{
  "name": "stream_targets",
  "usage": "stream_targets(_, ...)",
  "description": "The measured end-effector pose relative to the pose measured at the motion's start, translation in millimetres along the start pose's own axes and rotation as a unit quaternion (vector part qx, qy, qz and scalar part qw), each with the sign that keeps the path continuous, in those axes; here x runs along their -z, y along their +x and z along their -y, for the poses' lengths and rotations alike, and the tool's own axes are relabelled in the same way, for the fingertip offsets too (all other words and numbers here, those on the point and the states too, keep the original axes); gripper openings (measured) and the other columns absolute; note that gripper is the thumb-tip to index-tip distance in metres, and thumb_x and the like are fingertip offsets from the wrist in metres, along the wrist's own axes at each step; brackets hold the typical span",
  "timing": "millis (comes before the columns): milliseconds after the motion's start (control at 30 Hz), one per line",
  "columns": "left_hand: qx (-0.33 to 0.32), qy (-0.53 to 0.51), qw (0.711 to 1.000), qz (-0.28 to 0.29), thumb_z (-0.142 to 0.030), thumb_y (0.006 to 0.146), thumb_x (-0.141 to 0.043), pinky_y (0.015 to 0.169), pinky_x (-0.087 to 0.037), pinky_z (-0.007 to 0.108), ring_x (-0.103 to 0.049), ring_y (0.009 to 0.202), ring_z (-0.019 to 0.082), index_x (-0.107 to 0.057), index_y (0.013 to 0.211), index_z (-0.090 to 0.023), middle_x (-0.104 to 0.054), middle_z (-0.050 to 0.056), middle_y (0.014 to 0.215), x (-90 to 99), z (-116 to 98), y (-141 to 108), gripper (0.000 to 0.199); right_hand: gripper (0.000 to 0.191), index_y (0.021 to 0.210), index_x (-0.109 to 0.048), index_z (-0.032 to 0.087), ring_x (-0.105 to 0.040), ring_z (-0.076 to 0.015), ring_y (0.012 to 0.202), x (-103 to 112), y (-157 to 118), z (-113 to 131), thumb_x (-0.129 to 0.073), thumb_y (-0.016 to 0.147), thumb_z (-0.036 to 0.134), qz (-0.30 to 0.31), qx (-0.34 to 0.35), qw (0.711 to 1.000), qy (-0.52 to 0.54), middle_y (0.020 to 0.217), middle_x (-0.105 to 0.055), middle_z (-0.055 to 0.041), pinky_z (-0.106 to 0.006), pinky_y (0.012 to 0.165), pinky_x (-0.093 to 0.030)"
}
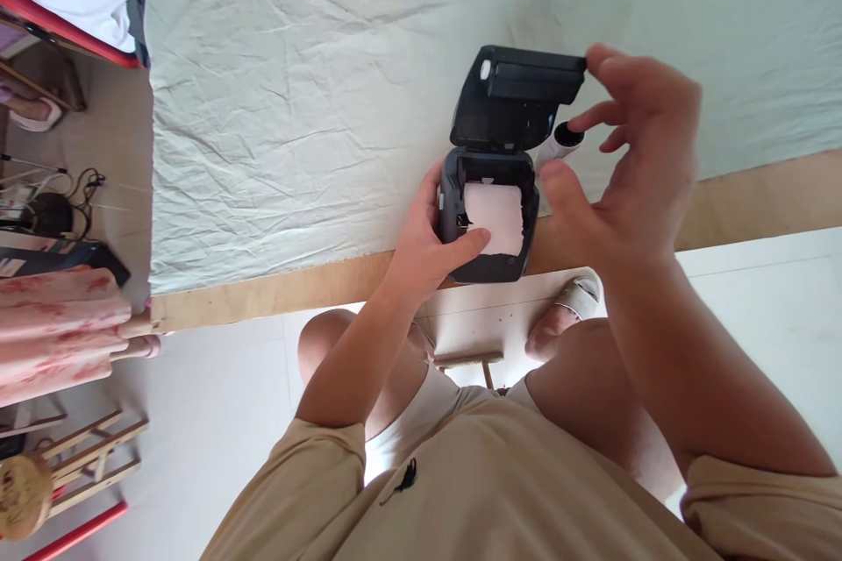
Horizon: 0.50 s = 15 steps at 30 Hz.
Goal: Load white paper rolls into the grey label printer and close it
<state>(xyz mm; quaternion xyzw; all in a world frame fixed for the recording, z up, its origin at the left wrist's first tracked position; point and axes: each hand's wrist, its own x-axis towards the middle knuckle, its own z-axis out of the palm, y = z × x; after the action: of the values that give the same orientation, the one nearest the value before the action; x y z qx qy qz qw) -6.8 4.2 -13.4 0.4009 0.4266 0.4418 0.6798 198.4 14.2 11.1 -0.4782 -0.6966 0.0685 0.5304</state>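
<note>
A small black portable receipt printer is at the table's front edge with its lid swung up and back. A strip of white paper shows in its compartment. My left hand is wrapped around the printer's left side, its thumb lying over the paper. To the right, my right hand has its fingers apart, with the index fingertip at the lid's upper right corner. Between that hand and the printer is a white roll with a black end, close to the middle finger and thumb. I cannot see it gripped.
A wrinkled pale green cloth covers the table, with a bare wooden strip along the front. My knees are below this edge. At the left, a person in a pink patterned garment is near a wooden stool and cables.
</note>
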Motion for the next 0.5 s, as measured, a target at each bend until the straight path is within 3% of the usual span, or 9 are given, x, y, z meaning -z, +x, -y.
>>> stream_targets(100, -0.004, 0.007, 1.0, 0.001, -0.038, 0.071, -0.101, 0.116, -0.063, 0.045, -0.071, 0.142, 0.035, -0.058, 0.156, -0.033, -0.073, 0.008, 0.15, 2.7, 2, 0, 0.095, 0.02, 0.123, -0.062, 0.037, -0.068, -0.0198, 0.08, -2, -6, 1, -0.065, 0.104, 0.042, -0.055, -0.012, 0.994, 0.094, 0.106, -0.075, -0.0006, -0.041, 0.072, -0.049)
stream_targets(167, 0.0, 0.014, 1.0, 0.005, -0.035, 0.074, -0.099, 0.12, -0.061, 0.046, -0.07, 0.144, 0.034, -0.056, 0.158, -0.035, -0.073, 0.007, 0.152, 3.7, 1, -1, 0.095, 0.008, 0.106, -0.064, 0.034, -0.057, -0.0163, 0.063, -4, -12, 0, -0.067, 0.103, 0.04, -0.061, -0.019, 0.989, 0.131, 0.077, -0.064, 0.0037, -0.035, 0.059, -0.042)
stream_targets(200, 0.002, 0.015, 1.0, 0.007, -0.034, 0.074, -0.099, 0.122, -0.06, 0.046, -0.069, 0.146, 0.034, -0.056, 0.159, -0.035, -0.072, 0.006, 0.154, 3.5, 1, -2, 0.095, 0.012, 0.098, -0.062, 0.032, -0.051, -0.0151, 0.057, -5, -15, -1, -0.069, 0.102, 0.041, -0.051, -0.035, 0.989, 0.136, 0.07, -0.058, 0.0046, -0.034, 0.054, -0.038)
stream_targets(333, -0.003, -0.013, 1.0, 0.004, -0.04, 0.075, -0.1, 0.12, -0.062, 0.045, -0.07, 0.145, 0.034, -0.06, 0.152, -0.032, -0.074, 0.007, 0.151, -0.3, -2, -4, 0.087, 0.043, 0.077, -0.046, 0.027, -0.037, -0.0121, 0.053, -6, -24, -6, -0.077, 0.096, 0.048, 0.049, -0.14, 0.98, 0.131, 0.064, -0.044, 0.0052, -0.031, 0.049, -0.027)
stream_targets(500, 0.008, -0.028, 1.0, 0.003, -0.048, 0.081, -0.097, 0.098, -0.068, 0.04, -0.08, 0.118, 0.029, -0.071, 0.128, -0.027, -0.082, 0.005, 0.12, -4.5, -5, -3, 0.057, 0.059, 0.072, -0.033, 0.025, -0.026, -0.0101, 0.057, -5, -22, -10, -0.08, 0.091, 0.054, 0.146, -0.196, 0.959, 0.14, 0.063, -0.034, 0.0056, -0.03, 0.051, -0.025)
